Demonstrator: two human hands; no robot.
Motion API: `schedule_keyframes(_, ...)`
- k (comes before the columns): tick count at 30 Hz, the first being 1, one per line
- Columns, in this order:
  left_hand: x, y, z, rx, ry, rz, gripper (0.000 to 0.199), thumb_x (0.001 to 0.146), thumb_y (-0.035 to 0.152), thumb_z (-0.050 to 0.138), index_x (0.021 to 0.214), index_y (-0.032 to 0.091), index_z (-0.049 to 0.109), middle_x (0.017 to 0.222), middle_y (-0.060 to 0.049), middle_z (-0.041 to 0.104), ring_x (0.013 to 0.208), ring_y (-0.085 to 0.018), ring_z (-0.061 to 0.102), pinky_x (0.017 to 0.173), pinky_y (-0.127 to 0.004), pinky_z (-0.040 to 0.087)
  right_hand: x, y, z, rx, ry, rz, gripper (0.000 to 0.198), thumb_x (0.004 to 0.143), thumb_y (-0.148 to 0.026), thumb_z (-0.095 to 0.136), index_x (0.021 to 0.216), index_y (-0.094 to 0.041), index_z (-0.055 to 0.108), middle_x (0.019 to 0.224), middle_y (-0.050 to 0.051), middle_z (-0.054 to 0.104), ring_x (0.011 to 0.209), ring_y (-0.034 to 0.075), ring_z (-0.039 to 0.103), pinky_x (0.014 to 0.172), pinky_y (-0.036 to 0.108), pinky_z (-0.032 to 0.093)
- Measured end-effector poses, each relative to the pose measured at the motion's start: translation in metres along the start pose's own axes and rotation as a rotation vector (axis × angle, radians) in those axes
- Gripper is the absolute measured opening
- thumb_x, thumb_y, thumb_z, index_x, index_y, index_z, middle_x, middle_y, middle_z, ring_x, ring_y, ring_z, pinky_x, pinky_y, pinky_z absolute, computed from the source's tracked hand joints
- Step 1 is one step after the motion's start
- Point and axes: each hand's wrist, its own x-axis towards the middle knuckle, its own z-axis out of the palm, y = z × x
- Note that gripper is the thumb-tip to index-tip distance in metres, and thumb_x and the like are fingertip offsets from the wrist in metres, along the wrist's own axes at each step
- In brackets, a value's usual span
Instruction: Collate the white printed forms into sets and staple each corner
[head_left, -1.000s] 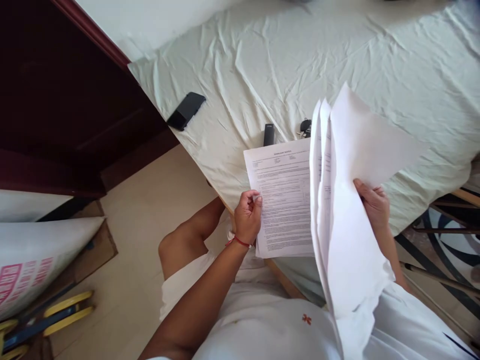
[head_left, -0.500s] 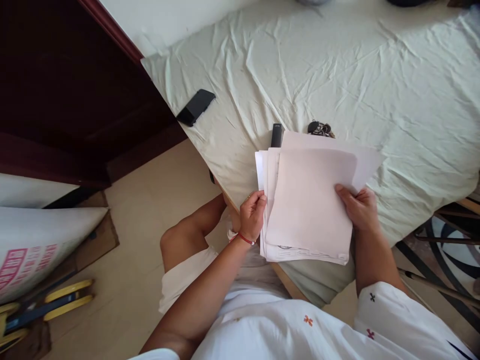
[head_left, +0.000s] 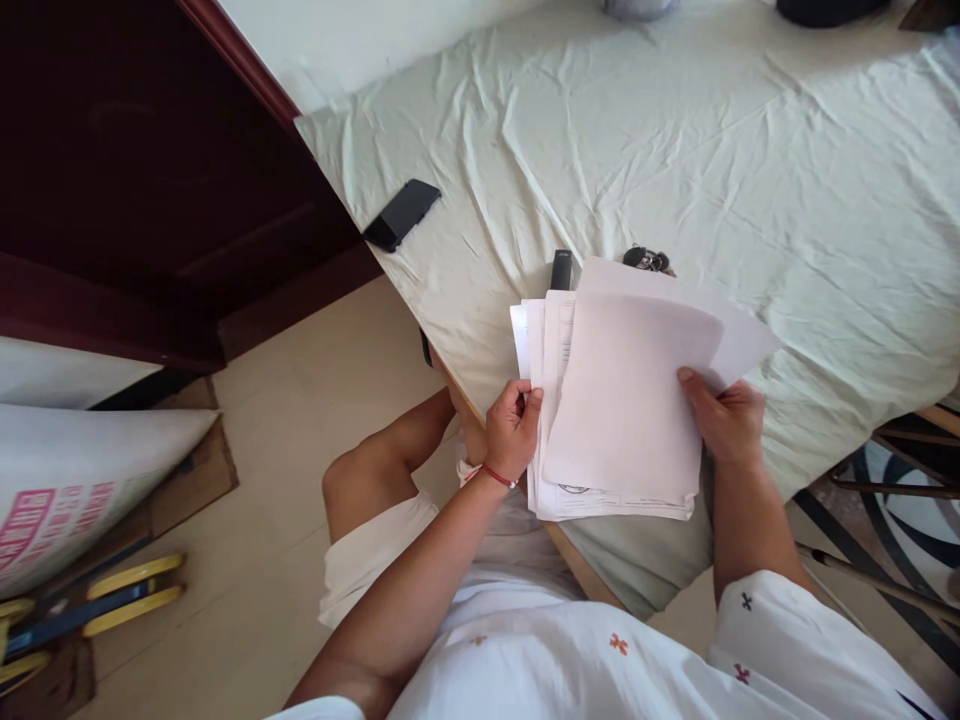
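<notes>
Over the near edge of the table (head_left: 750, 180), papers (head_left: 630, 400) are gripped at opposite sides by the left hand (head_left: 513, 430) and right hand (head_left: 731, 422), where even thumb pressure should keep them from slipping.

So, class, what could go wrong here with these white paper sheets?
The white paper sheets, unevenly layered between left hand and right hand, could slip apart. Their far edge might nudge the dark key bunch. The rectangular black phone, by the edge of the pale cloth-covered table, could fall if bumped.
</notes>
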Motion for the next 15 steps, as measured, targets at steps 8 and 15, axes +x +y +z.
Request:
schedule_keyframes(8, 0.001, 0.000, 0.001, -0.042, 0.015, 0.001, 0.035, 0.097, 0.056, 0.055, 0.094, 0.021, 0.058, 0.074, 0.003, 0.055, 0.065, -0.012, 0.049, 0.064, -0.024, 0.041, 0.005, -0.007, 0.002, 0.337, 0.170, 0.036, 0.023, 0.070, -0.033, 0.087, 0.077, -0.015, 0.075, 0.078, 0.001, 0.070, 0.071, 0.014, 0.061, 0.068, 0.028, 0.051)
schedule_keyframes(15, 0.000, -0.006, 0.005, -0.187, 0.021, -0.034, 0.047, 0.094, 0.054, 0.062, 0.124, 0.024, 0.043, 0.085, 0.001, 0.062, 0.072, -0.014, 0.061, 0.070, -0.027, 0.049, 0.008, -0.017, -0.014, 0.559, 0.191, 0.211, 0.030, 0.065, -0.035, 0.090, 0.081, -0.014, 0.075, 0.082, 0.005, 0.074, 0.066, 0.015, 0.067, 0.063, 0.026, 0.057)
